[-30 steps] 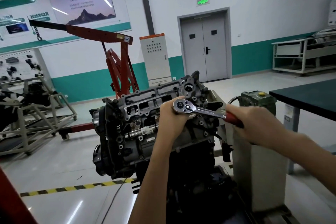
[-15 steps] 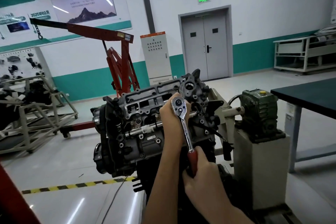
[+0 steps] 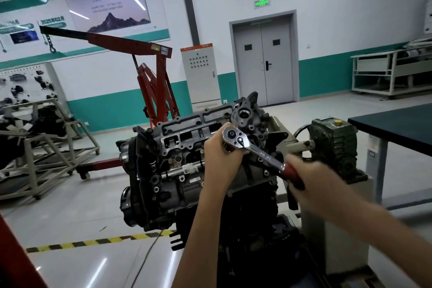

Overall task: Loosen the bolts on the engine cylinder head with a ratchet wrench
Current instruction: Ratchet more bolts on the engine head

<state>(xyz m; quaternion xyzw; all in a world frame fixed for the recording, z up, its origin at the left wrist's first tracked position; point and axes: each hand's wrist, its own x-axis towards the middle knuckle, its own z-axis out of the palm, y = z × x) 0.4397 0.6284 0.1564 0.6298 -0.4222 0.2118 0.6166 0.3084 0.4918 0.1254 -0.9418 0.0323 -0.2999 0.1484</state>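
Glossy grey floor (image 3: 70, 217) and a red crane (image 3: 154, 77) are seen behind the rough cast-metal engine cylinder head (image 3: 177, 147). The chrome ratchet wrench (image 3: 264, 154) is set against its upper right part, the bolt hidden beneath. The left hand (image 3: 222, 156) is curled round the wrench's round head; the blurred right hand (image 3: 313, 184) is wrapped round the red handle.

Your left hand (image 3: 221, 159) and right hand (image 3: 315, 184) are bare. Your left forearm (image 3: 201, 229) and right forearm (image 3: 374, 224) are bare too, down to the frame's lower edge. The right hand looks blurred, the left sharp.
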